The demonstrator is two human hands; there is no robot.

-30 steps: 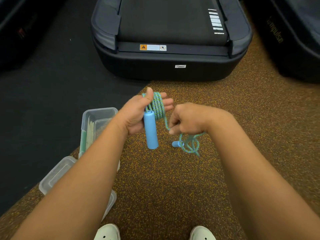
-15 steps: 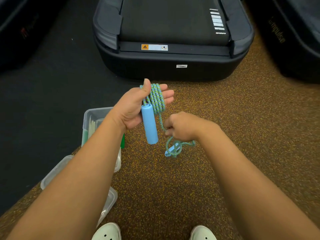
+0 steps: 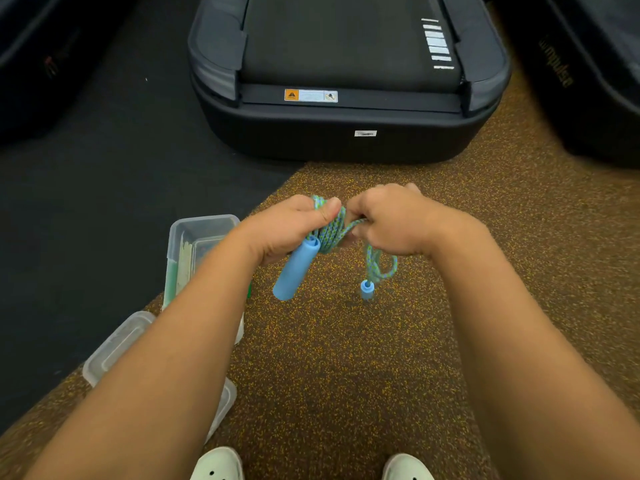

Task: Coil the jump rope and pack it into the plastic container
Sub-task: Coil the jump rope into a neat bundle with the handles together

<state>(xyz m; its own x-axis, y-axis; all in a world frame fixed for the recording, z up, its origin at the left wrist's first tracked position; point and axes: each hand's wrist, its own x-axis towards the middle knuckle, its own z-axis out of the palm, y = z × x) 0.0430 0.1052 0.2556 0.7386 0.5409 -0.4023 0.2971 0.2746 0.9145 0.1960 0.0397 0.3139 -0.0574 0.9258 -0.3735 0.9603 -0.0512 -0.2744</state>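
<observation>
My left hand (image 3: 289,230) is closed around a coil of green-and-blue jump rope (image 3: 329,228), with one light blue handle (image 3: 296,270) sticking down and to the left out of the fist. My right hand (image 3: 391,220) pinches the rope right beside the coil, touching the left hand. A short tail of loose rope (image 3: 379,268) hangs under the right hand and ends in the second blue handle (image 3: 367,289), seen end-on. The clear plastic container (image 3: 204,225) stands open on the floor to the left, partly hidden by my left forearm.
A clear lid (image 3: 117,344) lies on the floor nearer me, under my left arm. A black treadmill (image 3: 346,133) blocks the space ahead, with dark machines at both sides. My two pale shoes (image 3: 218,465) show at the bottom edge. The floor is speckled brown rubber and black mat.
My right hand has risen from below the coil to meet the left hand, bringing rope up over it. The left hand has closed and tipped, swinging the handle leftward. The hanging tail is shorter.
</observation>
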